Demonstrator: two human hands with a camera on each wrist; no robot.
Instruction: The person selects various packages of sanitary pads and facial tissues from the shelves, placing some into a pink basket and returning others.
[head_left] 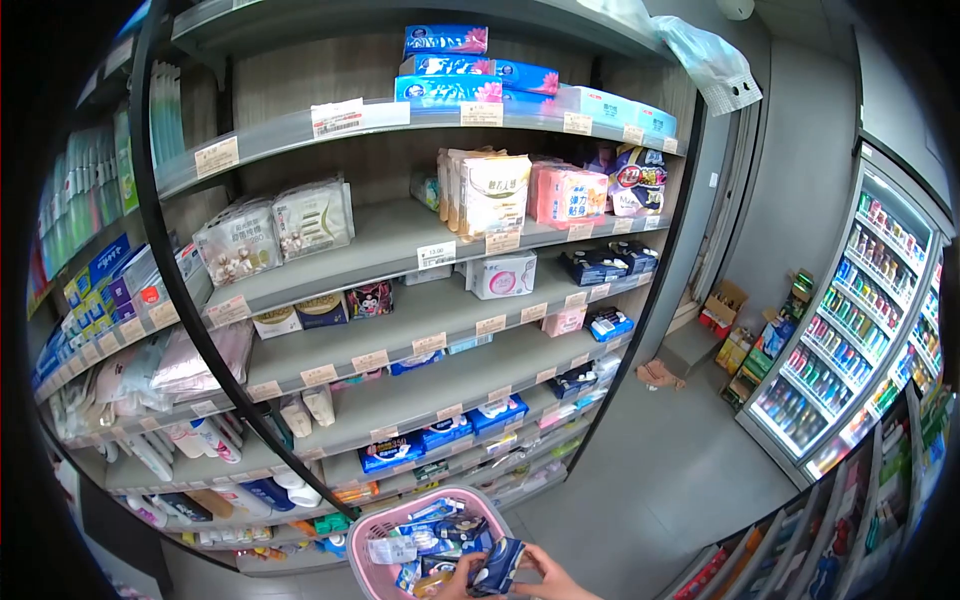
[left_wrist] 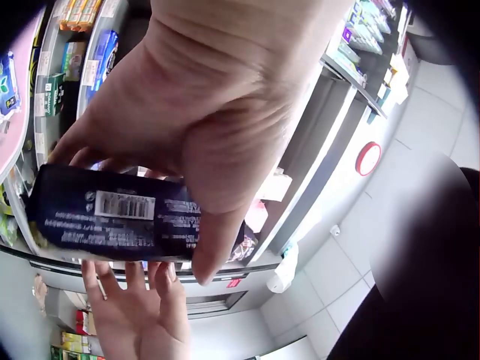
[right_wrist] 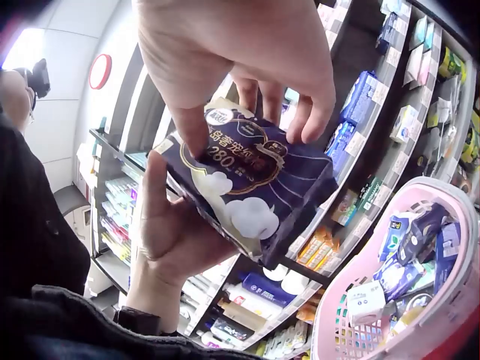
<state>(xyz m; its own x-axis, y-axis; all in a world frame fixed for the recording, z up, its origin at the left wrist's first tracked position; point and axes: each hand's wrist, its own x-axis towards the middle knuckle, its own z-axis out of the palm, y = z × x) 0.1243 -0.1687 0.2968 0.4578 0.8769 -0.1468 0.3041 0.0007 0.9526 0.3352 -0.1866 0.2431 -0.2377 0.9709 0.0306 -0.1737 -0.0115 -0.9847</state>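
A dark blue soft package (head_left: 498,566) with cotton bolls printed on its front (right_wrist: 255,217) is between both hands, at the basket's near edge in the head view. My left hand (head_left: 462,578) grips it, thumb on one side and fingers on the other; in the left wrist view this hand (left_wrist: 202,112) is above the barcode side (left_wrist: 112,214). My right hand (head_left: 552,578) holds the opposite edge; in the right wrist view the thumb of this hand (right_wrist: 240,45) lies on the printed front. The pink basket (head_left: 362,548) contains several packets and a small white box (right_wrist: 365,302).
Tall grey shelves (head_left: 380,235) with packaged goods stand ahead and to the left. Another shelf (head_left: 800,530) runs along the lower right. Lit drink fridges (head_left: 850,310) and cartons (head_left: 735,350) stand beyond the grey floor (head_left: 640,480).
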